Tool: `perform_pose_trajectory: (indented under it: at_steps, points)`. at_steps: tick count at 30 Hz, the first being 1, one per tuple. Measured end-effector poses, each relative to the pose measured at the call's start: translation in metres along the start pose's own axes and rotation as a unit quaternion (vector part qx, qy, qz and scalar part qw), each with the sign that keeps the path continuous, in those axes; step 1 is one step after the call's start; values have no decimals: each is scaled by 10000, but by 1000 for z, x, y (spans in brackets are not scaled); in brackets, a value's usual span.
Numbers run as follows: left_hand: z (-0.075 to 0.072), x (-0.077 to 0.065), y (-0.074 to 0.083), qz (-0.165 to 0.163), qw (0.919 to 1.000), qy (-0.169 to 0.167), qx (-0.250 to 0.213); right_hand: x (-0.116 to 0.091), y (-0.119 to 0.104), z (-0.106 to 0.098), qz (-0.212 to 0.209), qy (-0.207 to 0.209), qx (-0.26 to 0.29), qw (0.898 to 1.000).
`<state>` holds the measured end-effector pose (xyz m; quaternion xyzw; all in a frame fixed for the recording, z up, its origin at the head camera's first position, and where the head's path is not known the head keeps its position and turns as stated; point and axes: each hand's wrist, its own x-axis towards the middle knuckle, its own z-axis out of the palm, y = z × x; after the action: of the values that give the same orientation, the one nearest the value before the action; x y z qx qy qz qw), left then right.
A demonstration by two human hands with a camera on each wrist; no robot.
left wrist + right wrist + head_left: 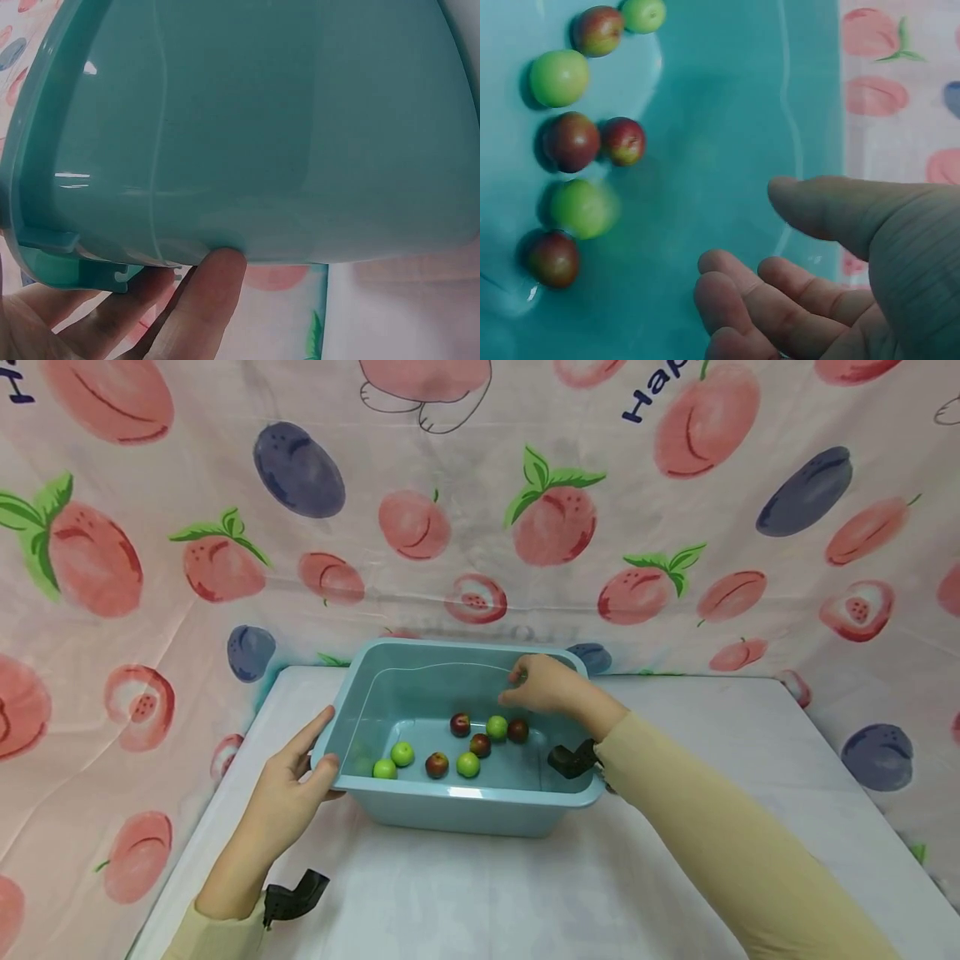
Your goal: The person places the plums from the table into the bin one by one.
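Observation:
A light-blue plastic basin (457, 814) stands on the table. Its floor carries several small round fruits, some green like this green fruit (497, 727) and others dark red like this red fruit (437, 765). At the basin's left end, my left hand (288, 785) holds the rim, thumb near the front corner and fingers against the outer wall. Over the right part of the basin hovers my right hand (551, 685), fingers loosely bent and thumb apart, with nothing between them. One green fruit (581, 208) looks blurred on one side in the right wrist view.
A white-covered table (712, 752) extends on both sides and in front of the basin. Behind it hangs a fruit-patterned cloth (472, 527), close to the basin's back rim. Black mounts, such as this black mount (296, 896), sit at both wrists.

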<state>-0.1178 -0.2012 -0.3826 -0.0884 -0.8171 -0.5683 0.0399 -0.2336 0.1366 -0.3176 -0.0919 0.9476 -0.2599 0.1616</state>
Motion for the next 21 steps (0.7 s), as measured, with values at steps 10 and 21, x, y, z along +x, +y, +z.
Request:
perform_pose_trajectory:
  at_steps: [10,21]
  points:
    - [-1,1,-2,28,10000,-8,37,-35,8,-34,-353,448,1128,9920]
    - [1,0,-3,40,10000,-9,34,-74,50,-47,-526,1493,2080,9652]
